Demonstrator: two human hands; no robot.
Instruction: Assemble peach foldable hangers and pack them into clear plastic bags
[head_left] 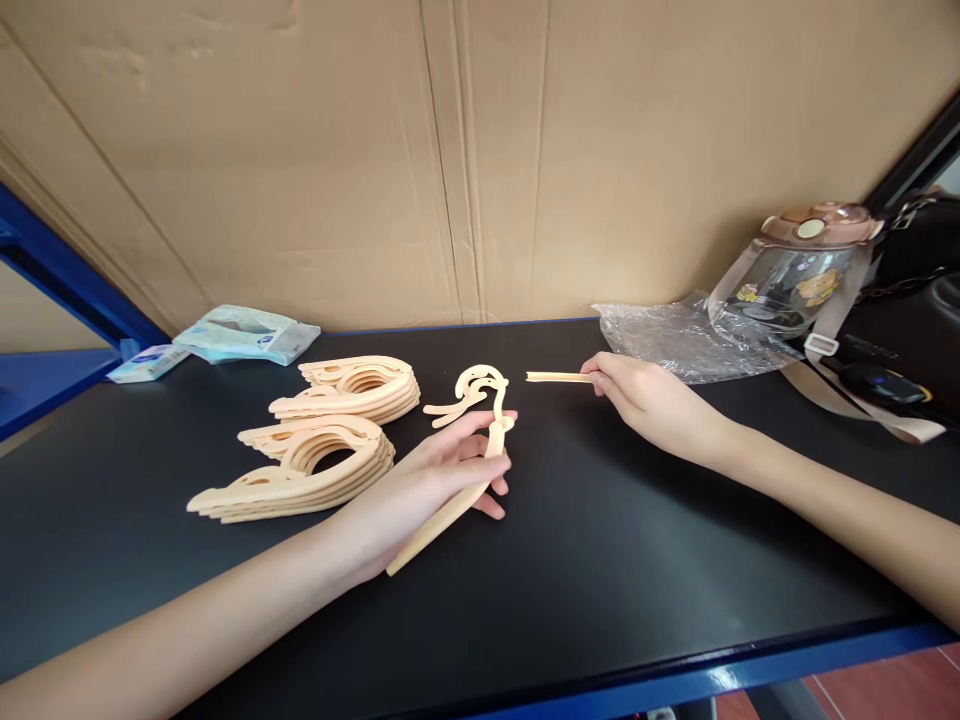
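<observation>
My left hand [450, 470] is closed around a beige plastic folding hanger [450, 520]. One long arm of it slants down toward me, and a joint shows just above my thumb. A curved beige hook [480, 378] and thin strips appear just beyond my fingertips; whether all of these belong to the held hanger I cannot tell. To the right, my right hand [637, 400] pinches a slim, straight beige strip [556, 377] by one end, its free end pointing left toward the hook. A gap separates the strip from the hanger. Folded beige hangers [300, 480] lie in two stacks beside my left forearm.
Tissue packs [247, 335] lie at the back left of the black table [600, 580]. At the back right are a clear plastic bag [667, 335], a strapped drinking bottle [795, 280] and a black bag [919, 310]. Cardboard [337, 160] stands along the rear edge.
</observation>
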